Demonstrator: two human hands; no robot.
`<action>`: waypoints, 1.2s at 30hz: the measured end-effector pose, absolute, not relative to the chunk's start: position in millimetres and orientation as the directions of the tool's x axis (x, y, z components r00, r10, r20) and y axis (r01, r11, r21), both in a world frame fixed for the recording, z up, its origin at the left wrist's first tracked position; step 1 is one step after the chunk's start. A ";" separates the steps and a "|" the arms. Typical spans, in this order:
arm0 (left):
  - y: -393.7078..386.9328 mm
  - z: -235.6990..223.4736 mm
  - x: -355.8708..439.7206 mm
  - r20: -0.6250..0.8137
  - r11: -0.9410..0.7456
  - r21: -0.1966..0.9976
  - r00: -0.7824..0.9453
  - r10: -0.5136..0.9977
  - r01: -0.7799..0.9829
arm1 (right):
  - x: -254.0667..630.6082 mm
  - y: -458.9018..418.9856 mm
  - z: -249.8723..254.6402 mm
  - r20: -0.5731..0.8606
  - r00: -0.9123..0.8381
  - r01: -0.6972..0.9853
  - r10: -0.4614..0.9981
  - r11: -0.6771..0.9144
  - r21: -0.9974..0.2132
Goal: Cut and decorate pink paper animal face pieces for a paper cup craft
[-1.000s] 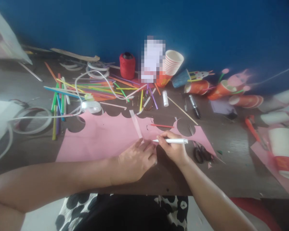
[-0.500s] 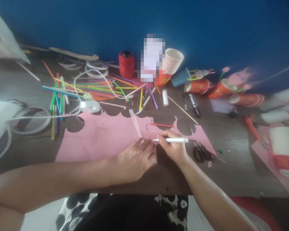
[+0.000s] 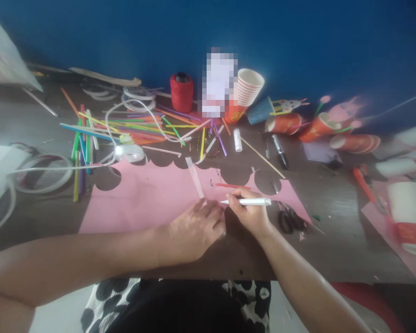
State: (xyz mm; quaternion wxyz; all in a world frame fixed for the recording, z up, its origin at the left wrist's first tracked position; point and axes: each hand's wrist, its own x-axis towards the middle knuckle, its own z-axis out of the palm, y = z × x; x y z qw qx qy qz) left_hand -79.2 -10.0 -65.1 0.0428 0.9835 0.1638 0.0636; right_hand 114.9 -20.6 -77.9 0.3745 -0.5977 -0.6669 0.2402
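A sheet of pink paper (image 3: 145,199) lies on the dark table (image 3: 256,261) in front of the person, its far edge scalloped with round cut-outs. The right hand (image 3: 250,215) grips a white pen (image 3: 253,202) between thumb and fingers, the tip at the paper just beside the left hand's fingers. The left hand (image 3: 197,226) lies palm down over the paper's near edge, fingers slightly bent; whether they pinch anything underneath cannot be told. A pale strip (image 3: 194,178) runs from the far edge to the left fingertips. A thin red stick (image 3: 230,185) lies just beyond the right hand.

Black-handled scissors (image 3: 287,221) lie to the right of that hand. Farther back are a black marker (image 3: 280,153), a small white tube (image 3: 237,140) and a heap of coloured straws (image 3: 135,127). Near the blue wall (image 3: 125,37) stand a red spool (image 3: 182,95) and stacked paper cups (image 3: 250,88).
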 end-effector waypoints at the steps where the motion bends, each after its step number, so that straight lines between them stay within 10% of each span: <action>1: -10.1 -65.4 -79.1 0.112 -0.942 0.102 0.937 0.331 0.320 | 114.9 -20.6 -77.6 0.210 -0.008 0.619 0.978 0.170 -0.766; 36: -11.0 -67.9 -79.4 0.134 -0.947 0.072 0.938 0.321 0.314 | 116.0 -20.8 -74.5 0.258 -0.027 0.639 0.966 0.216 -0.738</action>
